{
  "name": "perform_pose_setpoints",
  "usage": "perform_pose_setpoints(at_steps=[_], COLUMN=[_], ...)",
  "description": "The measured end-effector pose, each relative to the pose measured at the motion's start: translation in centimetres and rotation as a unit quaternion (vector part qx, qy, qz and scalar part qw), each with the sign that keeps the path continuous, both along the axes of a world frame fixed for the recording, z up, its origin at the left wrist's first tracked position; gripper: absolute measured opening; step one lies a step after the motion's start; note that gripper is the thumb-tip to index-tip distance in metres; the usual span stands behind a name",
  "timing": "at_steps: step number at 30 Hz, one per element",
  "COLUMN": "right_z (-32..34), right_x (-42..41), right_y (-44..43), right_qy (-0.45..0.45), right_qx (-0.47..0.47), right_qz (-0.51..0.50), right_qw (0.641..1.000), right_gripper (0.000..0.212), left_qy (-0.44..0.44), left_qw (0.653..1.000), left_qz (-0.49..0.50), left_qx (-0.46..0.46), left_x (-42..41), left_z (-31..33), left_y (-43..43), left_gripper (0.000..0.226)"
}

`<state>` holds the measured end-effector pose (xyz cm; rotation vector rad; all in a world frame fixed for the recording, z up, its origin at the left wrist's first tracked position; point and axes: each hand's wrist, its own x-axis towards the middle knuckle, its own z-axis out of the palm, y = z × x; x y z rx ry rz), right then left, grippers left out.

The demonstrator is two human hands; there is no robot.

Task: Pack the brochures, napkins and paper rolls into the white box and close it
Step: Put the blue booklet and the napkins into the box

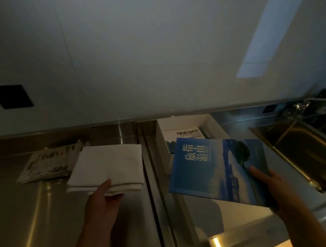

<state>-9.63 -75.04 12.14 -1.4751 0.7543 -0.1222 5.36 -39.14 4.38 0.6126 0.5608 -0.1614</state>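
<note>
right hand [265, 182] grips 1 blue brochure [215, 167] over the box [162, 142] — 1 brochure inside; left hand [103, 198] pinches 1 napkin stack [107, 164].

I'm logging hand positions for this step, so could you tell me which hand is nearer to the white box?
Right. The right hand holds the blue brochure just in front of the white box, the brochure overlapping its opening. The left hand grips the folded white napkins off to the box's left.

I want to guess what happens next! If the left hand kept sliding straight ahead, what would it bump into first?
The left hand already touches the folded white napkins, so it would push them first, probably toward the steel backsplash. Depth is hard to judge.
</note>
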Motion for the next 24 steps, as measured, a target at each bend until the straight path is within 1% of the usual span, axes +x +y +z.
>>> perform_pose_setpoints(at_steps=[3,6,9,11,14,18,21,24], right_z=[-0.6,-1.2,-1.8,-2.2,-2.9,-5.0,-6.9,-8.8], right_x=[3.6,8.6,14.0,17.8,23.3,29.4,31.6,32.4], right_y=[-3.4,-7.3,-11.5,-14.0,-15.6,-14.5,-13.3,-13.6], right_qy=[-0.014,-0.028,-0.046,-0.064,-0.065,-0.024,0.024,0.066], right_qx=[-0.001,0.016,0.038,0.033,0.027,0.006,-0.017,-0.029], right_qz=[0.004,0.009,0.044,0.066,0.114,0.18,0.216,0.223], right_qw=[1.0,0.999,0.997,0.995,0.991,0.983,0.976,0.972], right_gripper=[0.035,0.027,0.016,0.014,0.017,0.028,0.036,0.043], left_qy=[-0.007,-0.02,-0.023,-0.025,-0.024,-0.008,-0.013,-0.016], left_qw=[1.0,0.998,0.996,0.994,0.989,0.985,0.98,0.976], left_qz=[0.018,0.054,0.064,0.073,0.102,0.133,0.16,0.176], left_qx=[0.009,0.03,0.063,0.078,0.103,0.114,0.12,0.129], left_x=[1.3,2.2,2.7,3.1,3.4,3.2,3.8,4.3], left_z=[0.6,1.6,2.9,3.5,4.0,3.6,3.1,2.6], left_y=[-2.6,-5.9,-9.9,-12.6,-15.2,-16.5,-16.4,-16.2], left_gripper=[0.035,0.044,0.033,0.037,0.045,0.047,0.049,0.046])
